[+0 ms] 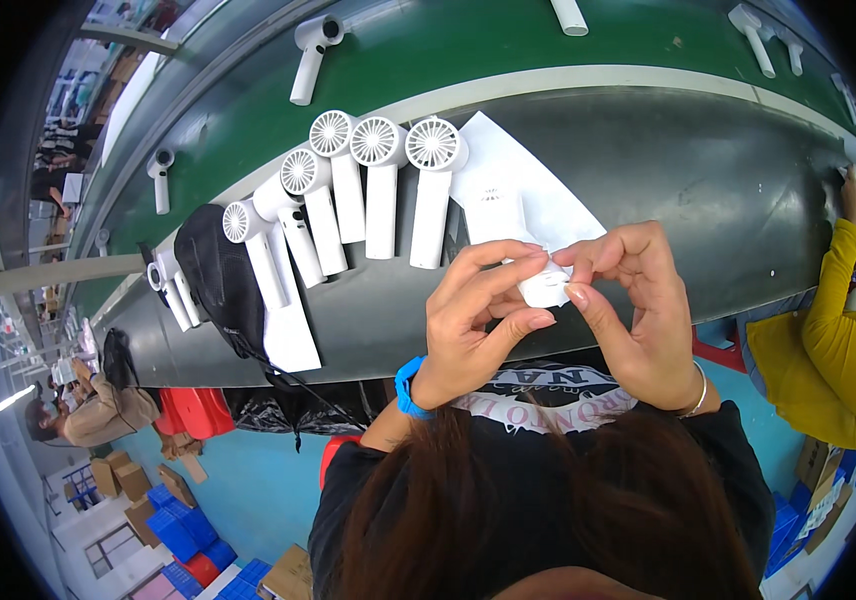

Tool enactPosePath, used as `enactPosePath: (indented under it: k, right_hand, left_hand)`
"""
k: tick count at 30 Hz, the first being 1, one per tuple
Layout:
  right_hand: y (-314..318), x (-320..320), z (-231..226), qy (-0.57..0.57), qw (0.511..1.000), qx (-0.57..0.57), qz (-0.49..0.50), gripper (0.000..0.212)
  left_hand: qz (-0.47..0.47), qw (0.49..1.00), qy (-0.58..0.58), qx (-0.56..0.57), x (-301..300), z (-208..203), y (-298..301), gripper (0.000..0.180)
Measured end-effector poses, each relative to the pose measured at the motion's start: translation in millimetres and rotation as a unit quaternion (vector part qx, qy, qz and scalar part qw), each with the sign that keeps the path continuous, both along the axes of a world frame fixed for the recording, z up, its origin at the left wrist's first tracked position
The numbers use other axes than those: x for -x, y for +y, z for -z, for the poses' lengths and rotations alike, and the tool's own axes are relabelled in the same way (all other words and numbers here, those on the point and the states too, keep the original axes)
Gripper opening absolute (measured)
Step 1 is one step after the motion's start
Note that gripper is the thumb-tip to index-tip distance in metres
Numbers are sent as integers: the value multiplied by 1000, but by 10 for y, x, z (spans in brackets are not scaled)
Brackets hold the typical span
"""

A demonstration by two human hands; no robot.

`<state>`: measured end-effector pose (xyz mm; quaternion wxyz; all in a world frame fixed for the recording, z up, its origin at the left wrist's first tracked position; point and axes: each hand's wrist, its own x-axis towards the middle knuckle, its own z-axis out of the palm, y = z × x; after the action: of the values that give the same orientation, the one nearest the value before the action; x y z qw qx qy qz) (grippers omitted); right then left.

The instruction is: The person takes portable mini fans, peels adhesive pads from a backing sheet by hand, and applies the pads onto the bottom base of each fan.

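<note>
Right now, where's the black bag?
The black bag sits at left in the head view, on the dark work surface among white handheld fans, left of the left hand.

Factory assembly line indicated: white handheld fans (381, 205) are spread along a green belt (468, 55) and grouped on a dark bench (668, 160), workers (818, 365) are seated alongside, cardboard boxes (293, 573) and blue crates (176, 525) are stacked on floor (263, 465).

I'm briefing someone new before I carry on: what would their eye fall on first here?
First, just right of centre, the left hand and right hand meeting at a small white piece. Next, the cluster of white handheld fans to their left, on the dark worktop. Then, at the far right, a co-worker's bright yellow top.
</note>
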<state>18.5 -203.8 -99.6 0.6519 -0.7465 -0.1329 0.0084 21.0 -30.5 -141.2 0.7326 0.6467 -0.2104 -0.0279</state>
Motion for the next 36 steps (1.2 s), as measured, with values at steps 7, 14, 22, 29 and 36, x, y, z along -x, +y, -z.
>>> enactPosePath:
  k: [7, 14, 22, 29, 36]
  right_hand:
    - [15, 5, -17, 5, 1000, 5, 8, 26]
    - [26, 16, -34, -5, 1000, 16, 18, 27]
    - [28, 20, -45, -36, 996, 67, 42, 29]
    - [10, 30, -54, -38, 990, 124, 61, 28]
    - [-15, 10, -120, -45, 984, 165, 41, 28]
  left_hand:
    - [-5, 1000, -6, 1, 8, 6, 0, 37]
    - [-11, 1000, 11, 17, 16, -34, -41, 34]
    - [-19, 996, 64, 61, 29, -74, -71, 27]
    - [-31, 996, 68, 43, 62, -80, -86, 26]
    - [-32, 997, 67, 35, 66, -86, -81, 25]
